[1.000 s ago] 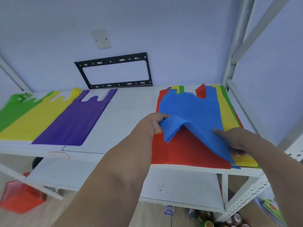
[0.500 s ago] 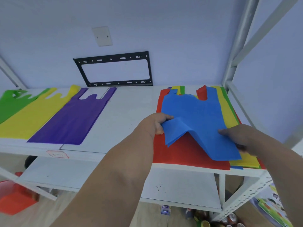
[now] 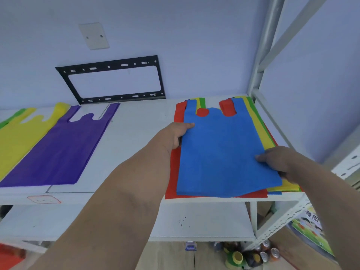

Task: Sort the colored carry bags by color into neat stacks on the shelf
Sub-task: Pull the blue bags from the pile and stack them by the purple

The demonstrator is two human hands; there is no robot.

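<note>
A blue carry bag (image 3: 222,152) is spread flat, held just above a mixed pile at the right end of the white shelf (image 3: 136,133). My left hand (image 3: 176,133) pinches its left edge, thumb on top. My right hand (image 3: 276,159) grips its right edge near the lower corner. Under it lie a red bag (image 3: 173,176), yellow bags (image 3: 259,123) and a green one (image 3: 253,108). On the left of the shelf lie a purple stack (image 3: 58,149), a yellow stack (image 3: 17,141) and a green stack (image 3: 11,117).
A black metal bracket (image 3: 113,80) leans on the wall behind the shelf. The shelf's white upright post (image 3: 261,61) stands at the back right. A lower shelf board (image 3: 116,221) sits below. Cans and bottles (image 3: 251,254) stand on the floor.
The blue bag's folded-up left corner has been pulled out flat. Both hands have spread apart, and the bag now lies open between them over the pile.
</note>
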